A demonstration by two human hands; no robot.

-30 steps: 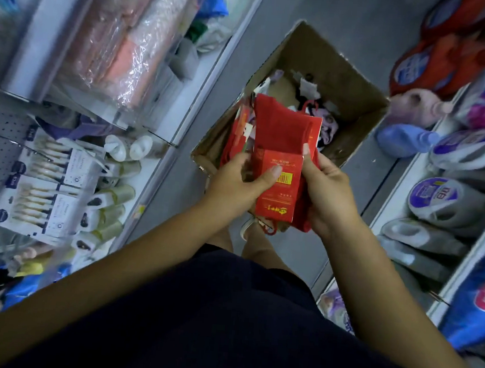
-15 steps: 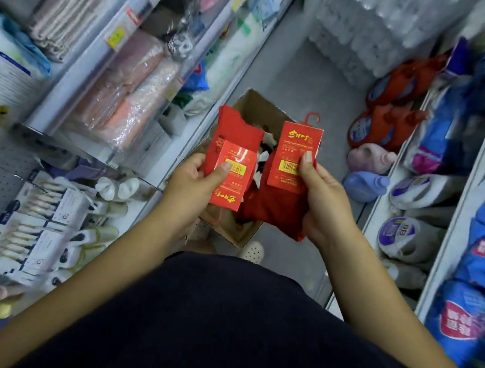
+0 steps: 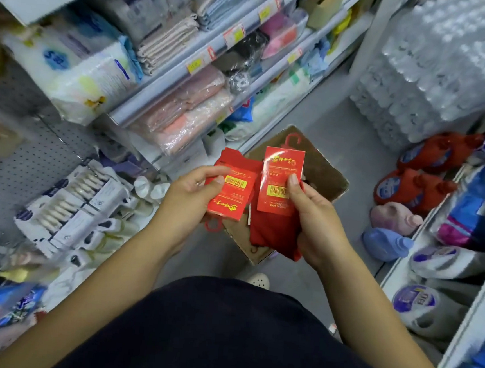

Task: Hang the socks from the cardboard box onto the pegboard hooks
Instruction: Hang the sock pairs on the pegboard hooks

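I see left hand pinching red carded sock pack, right hand gripping second red pack, over brown cardboard box; grey floor beyond.

Aisle floor: a bare strip is left between left shelving and detergent bottles (right side); it is closed ahead by stacked bottled-water packs.
Cardboard box: set mid-aisle, its opening largely screened by held red sock packs.
Pegboard: a bare patch is seen above hanging toothbrush packs.
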